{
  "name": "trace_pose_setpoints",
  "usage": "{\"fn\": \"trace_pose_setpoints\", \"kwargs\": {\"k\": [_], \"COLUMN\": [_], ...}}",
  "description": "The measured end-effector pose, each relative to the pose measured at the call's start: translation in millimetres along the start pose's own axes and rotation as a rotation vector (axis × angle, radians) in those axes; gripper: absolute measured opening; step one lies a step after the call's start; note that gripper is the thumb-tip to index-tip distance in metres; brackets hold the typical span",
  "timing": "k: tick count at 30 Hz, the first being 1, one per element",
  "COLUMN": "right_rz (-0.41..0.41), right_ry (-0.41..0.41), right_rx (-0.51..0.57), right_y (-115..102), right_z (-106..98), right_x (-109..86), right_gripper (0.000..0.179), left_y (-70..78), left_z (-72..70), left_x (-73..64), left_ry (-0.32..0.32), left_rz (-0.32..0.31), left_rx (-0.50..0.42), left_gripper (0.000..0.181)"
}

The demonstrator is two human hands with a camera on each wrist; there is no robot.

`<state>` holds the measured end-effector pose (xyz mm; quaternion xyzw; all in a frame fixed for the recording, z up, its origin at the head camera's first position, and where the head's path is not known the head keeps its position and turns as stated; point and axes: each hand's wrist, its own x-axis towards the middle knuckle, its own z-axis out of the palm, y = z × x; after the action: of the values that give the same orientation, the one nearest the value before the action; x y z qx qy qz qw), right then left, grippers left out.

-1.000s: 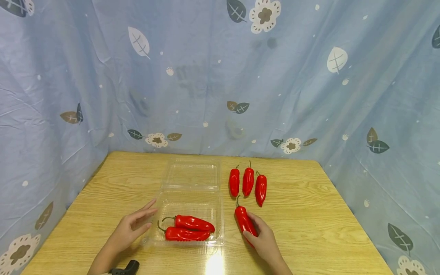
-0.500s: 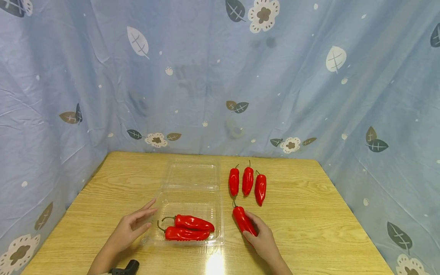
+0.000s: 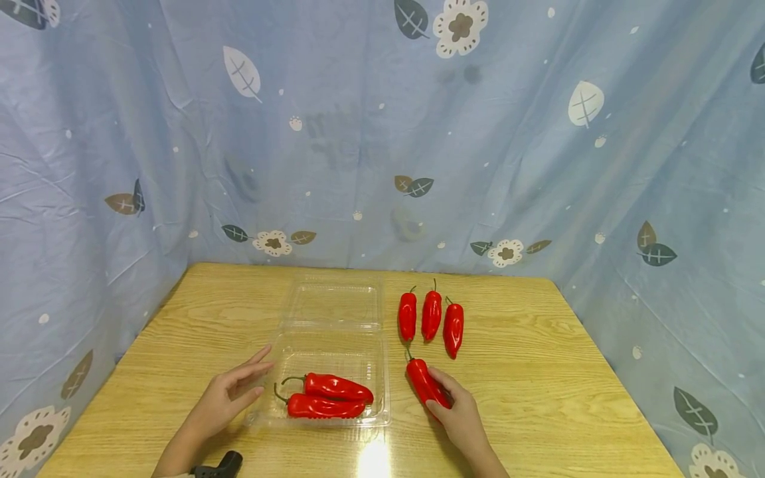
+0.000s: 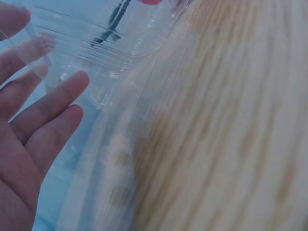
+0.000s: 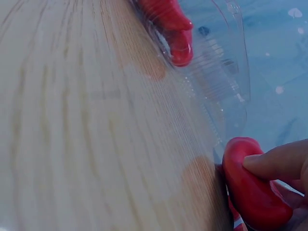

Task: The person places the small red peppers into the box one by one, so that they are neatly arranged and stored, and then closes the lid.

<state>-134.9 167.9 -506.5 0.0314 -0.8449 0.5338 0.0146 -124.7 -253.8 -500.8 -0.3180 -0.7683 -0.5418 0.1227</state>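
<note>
My right hand (image 3: 459, 413) grips a red chili pepper (image 3: 425, 384) around its lower half, thumb on the near side, stem pointing away. In the right wrist view the thumb presses the glossy skin of that pepper (image 5: 250, 187). A clear plastic clamshell box (image 3: 335, 360) stands with its lid laid back, and two red peppers (image 3: 326, 406) lie side by side in its near part. My left hand (image 3: 224, 401) is at the box's left side, fingers extended and slightly spread. In the left wrist view those fingers (image 4: 53, 103) overlap the transparent wall.
Three more red peppers (image 3: 431, 316) lie in a loose row beyond my right hand, to the right of the lid. The wooden table (image 3: 538, 398) ends at a blue patterned curtain (image 3: 358, 133) at the back and both sides. A black wrist strap (image 3: 218, 466) shows at bottom left.
The held pepper's stem end has swung slightly left, and its stem now reaches near the tip of the leftmost loose pepper. The left hand and the box have stayed put.
</note>
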Motion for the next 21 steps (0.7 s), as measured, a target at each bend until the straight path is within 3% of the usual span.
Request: {"fn": "trace_pose_setpoints", "kwargs": {"k": [6, 21], "right_rz": [0.02, 0.027], "right_ry": [0.004, 0.015], "right_rx": [0.019, 0.093], "right_y": [-3.3, -5.2], "right_z": [-1.0, -1.9], "right_x": [0.5, 1.2], "right_gripper": [0.052, 0.051], "left_y": [0.7, -0.7], "left_z": [-0.3, -2.2], "left_x": [0.5, -1.4], "left_ry": [-0.005, -0.034], "left_rz": [0.002, -0.071], "left_rx": [-0.003, 0.018], "left_gripper": [0.041, 0.04]}}
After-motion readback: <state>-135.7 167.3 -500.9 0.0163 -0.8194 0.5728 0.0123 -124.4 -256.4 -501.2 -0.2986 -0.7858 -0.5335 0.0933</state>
